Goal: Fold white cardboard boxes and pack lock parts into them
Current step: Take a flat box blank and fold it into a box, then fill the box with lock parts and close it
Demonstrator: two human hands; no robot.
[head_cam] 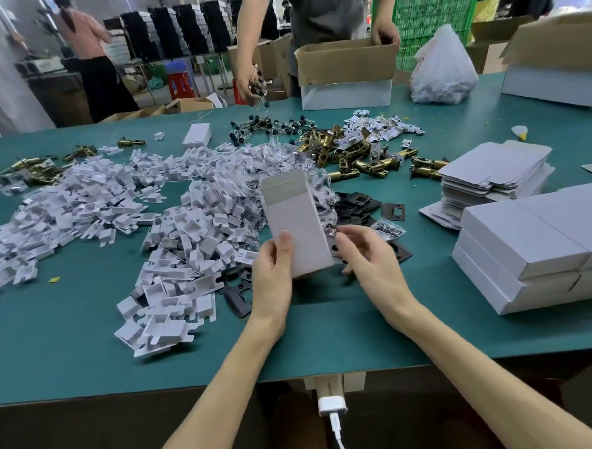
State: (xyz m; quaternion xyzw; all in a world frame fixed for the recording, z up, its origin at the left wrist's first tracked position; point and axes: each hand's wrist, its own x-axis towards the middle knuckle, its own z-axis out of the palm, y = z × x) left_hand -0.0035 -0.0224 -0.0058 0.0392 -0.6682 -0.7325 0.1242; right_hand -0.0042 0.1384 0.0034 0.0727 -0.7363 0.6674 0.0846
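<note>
My left hand (273,272) grips the lower end of a white cardboard box (294,221), thumb on its front face, the open flap end pointing away from me. My right hand (366,251) is at the box's right edge, fingers curled and pinching a small bag of dark lock parts (332,230). Black metal plates (365,203) lie just behind and under my hands. Brass latch bolts (359,155) lie in a heap farther back. A large spread of white cardboard inserts (171,231) covers the left and middle of the green table (89,355).
Flat unfolded boxes (494,171) and stacked folded boxes (535,246) stand at the right. Another person at the far edge drops small black-headed parts (269,126) by an open carton (346,70). A white plastic bag (442,69) sits far right. A charger cable (336,424) hangs below the table edge.
</note>
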